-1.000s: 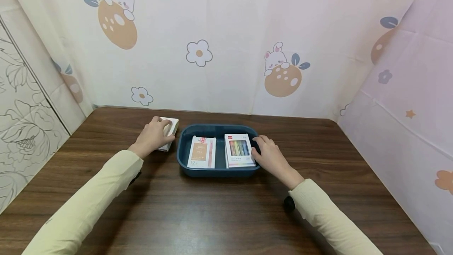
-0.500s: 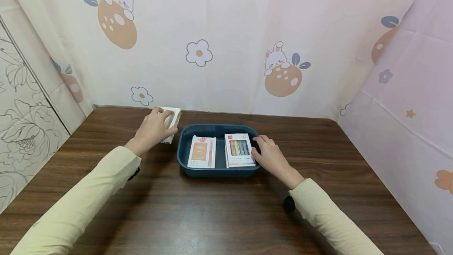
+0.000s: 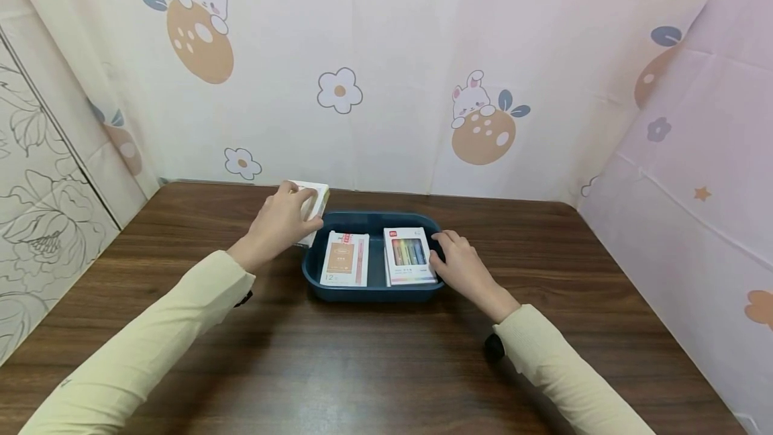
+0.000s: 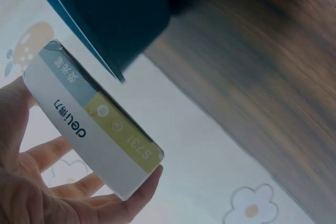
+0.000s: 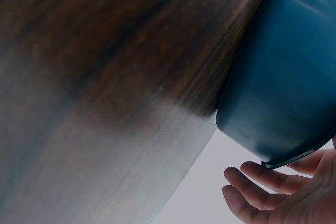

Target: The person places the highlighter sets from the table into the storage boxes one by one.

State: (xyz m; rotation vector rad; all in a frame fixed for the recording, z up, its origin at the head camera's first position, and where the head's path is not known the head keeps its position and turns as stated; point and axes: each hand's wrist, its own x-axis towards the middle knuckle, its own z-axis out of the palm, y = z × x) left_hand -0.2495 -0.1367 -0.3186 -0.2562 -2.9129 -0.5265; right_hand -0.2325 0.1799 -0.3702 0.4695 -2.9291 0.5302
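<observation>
My left hand (image 3: 279,225) grips a white highlighter box (image 3: 319,205), raised and tilted at the left end of a dark blue plastic bin (image 3: 373,295). The left wrist view shows the box's end, printed "deli" and "S731", with thumb and fingers at its opposite sides. In the bin, a white box with a tan panel (image 3: 340,259) lies at left. A white box with a window of coloured sticks (image 3: 409,256) lies at right. My right hand (image 3: 464,266) is at the bin's right rim, fingers loosely bent; what its thumb touches is unclear.
The bin stands on a brown wood-grain table (image 3: 362,361), towards its back. A printed curtain (image 3: 398,32) hangs behind the back edge, and more cloth (image 3: 700,220) flanks the right side.
My left hand has lifted the highlighter box from the table and carried it right, up to the bin's left end. The right hand and the bin have stayed put.
</observation>
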